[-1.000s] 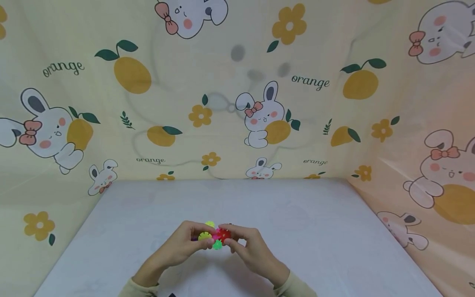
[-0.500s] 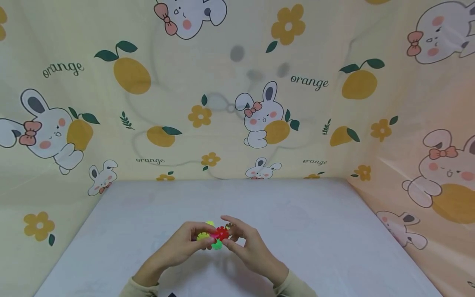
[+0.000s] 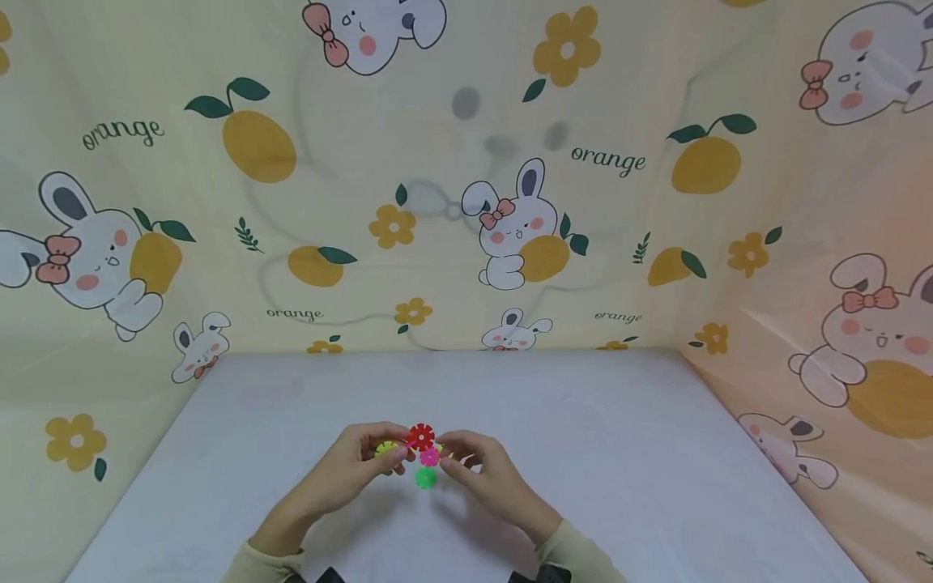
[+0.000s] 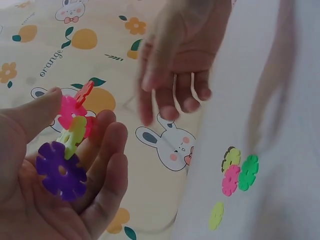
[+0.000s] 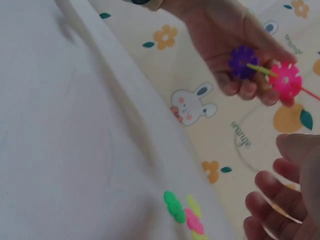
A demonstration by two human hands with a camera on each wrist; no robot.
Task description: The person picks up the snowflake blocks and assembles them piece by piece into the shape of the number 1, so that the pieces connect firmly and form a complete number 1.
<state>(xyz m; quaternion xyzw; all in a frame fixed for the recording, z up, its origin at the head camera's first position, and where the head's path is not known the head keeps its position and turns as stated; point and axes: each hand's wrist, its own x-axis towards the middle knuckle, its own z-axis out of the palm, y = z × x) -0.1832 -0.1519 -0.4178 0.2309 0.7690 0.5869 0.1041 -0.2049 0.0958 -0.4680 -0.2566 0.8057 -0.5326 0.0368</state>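
Note:
My left hand (image 3: 368, 453) pinches a short chain of slotted plastic snowflake discs between thumb and fingers. In the left wrist view the chain has a purple disc (image 4: 61, 171) near the palm, then a yellow-green disc (image 4: 74, 136), a pink disc (image 4: 69, 111) by the thumb tip, and a red disc (image 4: 84, 94) at the far end. The head view shows the red disc (image 3: 421, 437) standing beyond the left fingertips, with the purple one hidden. Right of the chain, my right hand (image 3: 487, 471) hangs with loosely bent fingers, holding nothing and apart from the chain.
Below the hands, a loose green disc (image 4: 248, 172), a pink disc (image 4: 230, 180) and a yellow disc (image 4: 231, 159) lie close together on the white table (image 3: 619, 453). A separate yellow-green disc (image 4: 216, 216) lies nearby. Patterned cloth (image 3: 350, 146) walls the back and sides.
The right hand has let go of the red disc and drawn back from it. My left hand has shifted slightly left and away with the chain, uncovering the loose pink disc on the table.

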